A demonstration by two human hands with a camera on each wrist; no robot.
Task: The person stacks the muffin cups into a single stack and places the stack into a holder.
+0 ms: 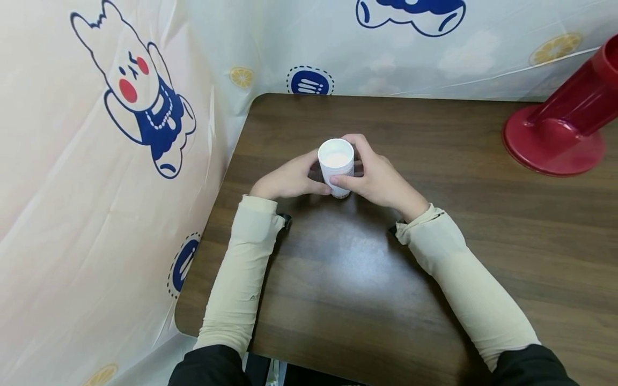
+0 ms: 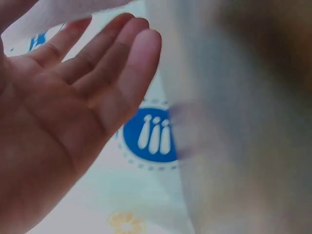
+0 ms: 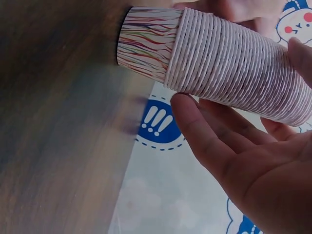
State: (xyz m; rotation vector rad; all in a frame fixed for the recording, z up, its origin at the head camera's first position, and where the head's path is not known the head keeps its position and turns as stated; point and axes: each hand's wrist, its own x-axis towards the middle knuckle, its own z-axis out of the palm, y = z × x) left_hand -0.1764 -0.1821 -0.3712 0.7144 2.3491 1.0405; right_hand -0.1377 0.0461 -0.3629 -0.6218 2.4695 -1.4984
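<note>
A tall stack of nested white paper cups [image 1: 336,161] is upright between both hands, over the wooden table. In the right wrist view the many stacked rims of the paper cups [image 3: 234,58] show, with coloured streaks on the lowest cup. Its base is at or just above the tabletop; I cannot tell which. My left hand [image 1: 294,177] holds the stack's left side, thumb near the bottom. The left wrist view shows the palm and gently bent fingers [image 2: 139,73]. Around the right side, my right hand [image 1: 376,174] grips with thumb in front and fingers behind.
A glossy red tube on a round base [image 1: 555,142] stands at the table's back right. The brown wooden table [image 1: 362,300] ends at a rounded back left corner. Printed pale curtains [image 1: 120,214] hang along its left and back edges.
</note>
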